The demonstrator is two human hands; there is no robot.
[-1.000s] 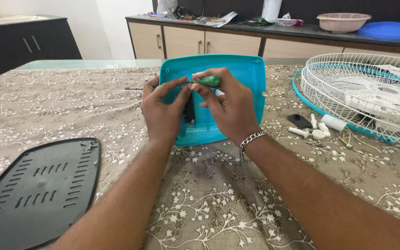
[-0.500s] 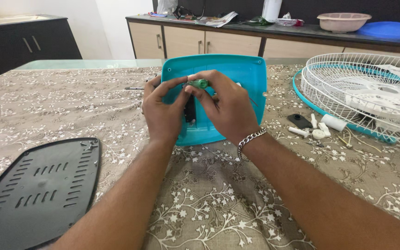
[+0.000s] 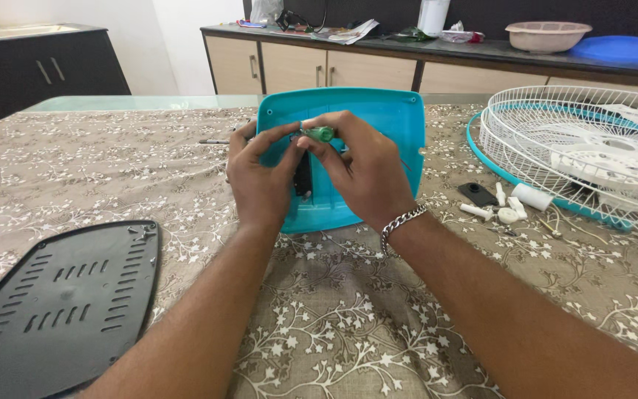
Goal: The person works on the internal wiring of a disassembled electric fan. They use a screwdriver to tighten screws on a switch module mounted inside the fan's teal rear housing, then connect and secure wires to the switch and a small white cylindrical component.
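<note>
While we look down at the middle of the frame, we see our left hand [image 3: 260,177] and right hand [image 3: 367,174] meeting over a teal plastic cover [image 3: 378,122] that lies flat on the desk [image 3: 112,170]. Our right hand's fingers [image 3: 317,148] are closed around a small green-handled screwdriver [image 3: 320,134], pinching it near the top of the handle. Our left hand's fingers [image 3: 278,134] are curled and nearly closed, with the thumb and forefinger reaching in to touch the same green handle; whether they truly grip it we cannot tell. Just below the fingers, a narrow black part [image 3: 303,176] sits on the teal cover, partly hidden between the two hands. A silver chain bracelet [image 3: 402,222] circles our right wrist.

At the lower left of the frame lies a black slotted panel [image 3: 60,303], well apart from the hands. At the right, a white wire fan guard [image 3: 577,148] with a teal rim rests on the desk. Between it and the teal cover lie a few small white pieces [image 3: 515,203] and a small black piece [image 3: 477,193]. A thin tool [image 3: 214,141] lies on the desk at the left of the cover. Along the top of the frame runs a dark counter [image 3: 481,50] carrying a pink basin [image 3: 548,35] and a blue lid [image 3: 614,49].
</note>
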